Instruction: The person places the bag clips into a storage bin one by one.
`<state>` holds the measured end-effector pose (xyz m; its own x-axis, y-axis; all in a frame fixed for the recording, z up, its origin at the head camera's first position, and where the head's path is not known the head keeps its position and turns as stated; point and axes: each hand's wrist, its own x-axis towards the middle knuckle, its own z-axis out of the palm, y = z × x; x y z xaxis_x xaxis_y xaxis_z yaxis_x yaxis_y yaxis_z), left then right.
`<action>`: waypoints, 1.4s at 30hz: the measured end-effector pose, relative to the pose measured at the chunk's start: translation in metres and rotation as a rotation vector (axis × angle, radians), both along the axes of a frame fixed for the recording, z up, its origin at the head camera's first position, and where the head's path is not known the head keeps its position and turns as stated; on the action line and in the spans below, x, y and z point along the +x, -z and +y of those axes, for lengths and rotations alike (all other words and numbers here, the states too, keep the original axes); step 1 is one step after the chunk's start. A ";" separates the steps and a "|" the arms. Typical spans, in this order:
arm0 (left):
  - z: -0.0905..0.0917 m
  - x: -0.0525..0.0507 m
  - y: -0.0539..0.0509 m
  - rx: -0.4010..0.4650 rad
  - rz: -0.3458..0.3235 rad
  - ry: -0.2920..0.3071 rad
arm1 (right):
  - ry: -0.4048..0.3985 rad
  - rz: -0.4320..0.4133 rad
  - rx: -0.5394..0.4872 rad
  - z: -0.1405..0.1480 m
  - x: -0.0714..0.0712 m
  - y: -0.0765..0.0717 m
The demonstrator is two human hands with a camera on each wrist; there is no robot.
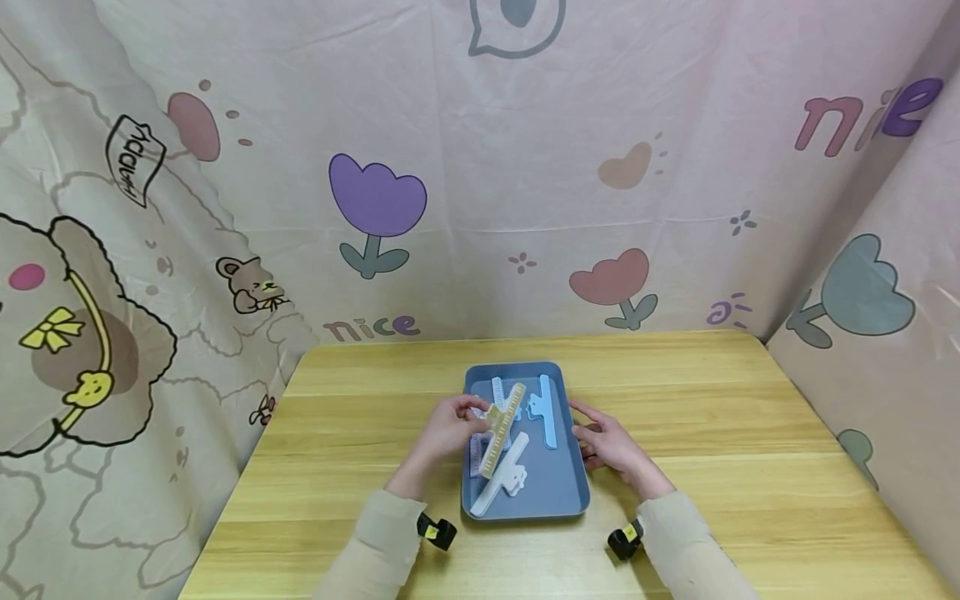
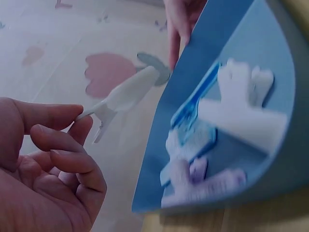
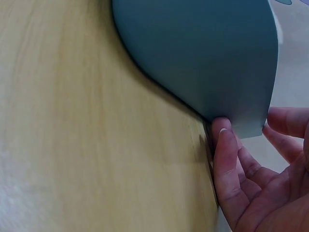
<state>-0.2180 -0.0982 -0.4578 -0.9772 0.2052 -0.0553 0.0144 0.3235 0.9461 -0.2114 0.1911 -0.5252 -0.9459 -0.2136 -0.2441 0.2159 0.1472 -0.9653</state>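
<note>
My left hand pinches a pale yellow, long-jawed bag clip between thumb and fingers, raised over the left part of a blue-grey tray. In the tray lie a white clip near the front, a blue clip at the right, a purple clip at the left and a light blue clip at the back, partly hidden by the yellow one. Relaxed fingers of my right hand touch the tray's right wall from outside; the right wrist view shows fingertips at its rim and lower edge.
The tray stands on a wooden table. Behind and at both sides hangs a printed curtain, meeting the table's back edge. Each wrist wears a small black camera, one beside the left sleeve and one beside the right sleeve.
</note>
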 end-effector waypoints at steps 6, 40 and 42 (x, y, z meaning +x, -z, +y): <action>0.019 0.005 0.001 0.043 -0.012 0.059 | 0.004 -0.005 -0.011 0.000 0.001 -0.001; 0.047 0.022 0.035 -0.061 -0.029 0.246 | 0.014 -0.028 -0.014 0.000 -0.001 0.001; 0.047 0.022 0.035 -0.075 -0.027 0.251 | 0.013 -0.026 -0.017 0.000 -0.001 0.000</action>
<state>-0.1956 -0.0509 -0.4928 -0.8941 0.4354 -0.1050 0.0778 0.3819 0.9209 -0.2129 0.1915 -0.5256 -0.9421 -0.2054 -0.2652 0.2428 0.1280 -0.9616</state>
